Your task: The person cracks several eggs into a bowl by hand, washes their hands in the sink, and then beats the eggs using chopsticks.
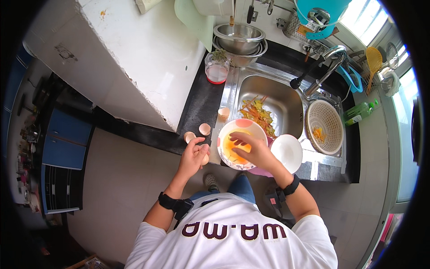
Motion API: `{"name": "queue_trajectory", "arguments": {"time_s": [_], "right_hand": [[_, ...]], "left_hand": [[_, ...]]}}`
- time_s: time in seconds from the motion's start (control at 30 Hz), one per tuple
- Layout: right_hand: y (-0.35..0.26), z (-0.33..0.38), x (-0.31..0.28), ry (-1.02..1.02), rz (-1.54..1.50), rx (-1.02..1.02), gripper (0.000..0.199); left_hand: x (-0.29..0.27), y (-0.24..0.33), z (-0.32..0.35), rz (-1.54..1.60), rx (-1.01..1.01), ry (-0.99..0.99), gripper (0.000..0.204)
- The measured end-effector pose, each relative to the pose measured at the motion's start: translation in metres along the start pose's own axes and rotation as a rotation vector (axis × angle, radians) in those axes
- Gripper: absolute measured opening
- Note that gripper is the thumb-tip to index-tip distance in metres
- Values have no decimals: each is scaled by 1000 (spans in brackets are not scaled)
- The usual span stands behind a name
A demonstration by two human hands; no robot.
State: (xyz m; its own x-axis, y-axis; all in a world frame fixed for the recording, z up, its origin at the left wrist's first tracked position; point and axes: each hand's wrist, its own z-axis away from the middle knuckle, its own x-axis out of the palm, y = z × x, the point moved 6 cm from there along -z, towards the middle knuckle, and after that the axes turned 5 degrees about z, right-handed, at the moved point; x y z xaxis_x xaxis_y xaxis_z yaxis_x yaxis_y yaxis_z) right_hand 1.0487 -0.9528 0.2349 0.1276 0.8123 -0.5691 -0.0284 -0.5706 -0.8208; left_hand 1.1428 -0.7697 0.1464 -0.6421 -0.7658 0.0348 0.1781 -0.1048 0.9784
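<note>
My left hand (195,158), at the counter's front edge, is closed around a pale brown egg (205,160); whether its shell is whole I cannot tell. My right hand (254,152) hangs over a white bowl with pink patches (244,123), fingers apart and nothing visible in them. Inside the bowl lies orange-yellow raw egg (232,154), partly hidden by that hand. Left of the bowl, on the black counter, are broken eggshells (204,129), with another eggshell (223,113) by the sink's edge. A white plate or shallow bowl (286,154) is beside my right wrist.
The steel sink (293,105) holds vegetable peelings (259,114) under a tap (331,67). A beige colander (333,114) stands right of it, near a green bottle (360,111). Steel bowls (239,38) and a clear jar (217,71) stand behind. A white wall block (148,58) bounds the left.
</note>
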Motion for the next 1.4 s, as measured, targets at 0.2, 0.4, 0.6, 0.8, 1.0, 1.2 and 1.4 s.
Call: {"name": "queue_trajectory", "arguments": {"time_s": [0.2, 0.4, 0.6, 0.8, 1.0, 1.2, 1.4], "right_hand": [[-33, 12, 29, 143, 241, -316, 58], [-3, 43, 8, 245, 315, -203, 59], [23, 77, -15, 314, 122, 70, 56], [46, 103, -65, 624, 224, 100, 46], [55, 98, -65, 498, 344, 52, 46], [38, 94, -79, 591, 325, 22, 48], [51, 91, -70, 434, 284, 26, 47]], "left_hand": [[42, 16, -15, 289, -94, -206, 52], [89, 22, -23, 189, -18, -403, 55], [117, 29, -21, 193, -40, -531, 57], [88, 20, -28, 119, -65, -393, 50], [76, 14, -25, 126, -88, -341, 43], [62, 13, -25, 128, -84, -313, 40], [60, 14, -25, 126, -88, -311, 37]]}}
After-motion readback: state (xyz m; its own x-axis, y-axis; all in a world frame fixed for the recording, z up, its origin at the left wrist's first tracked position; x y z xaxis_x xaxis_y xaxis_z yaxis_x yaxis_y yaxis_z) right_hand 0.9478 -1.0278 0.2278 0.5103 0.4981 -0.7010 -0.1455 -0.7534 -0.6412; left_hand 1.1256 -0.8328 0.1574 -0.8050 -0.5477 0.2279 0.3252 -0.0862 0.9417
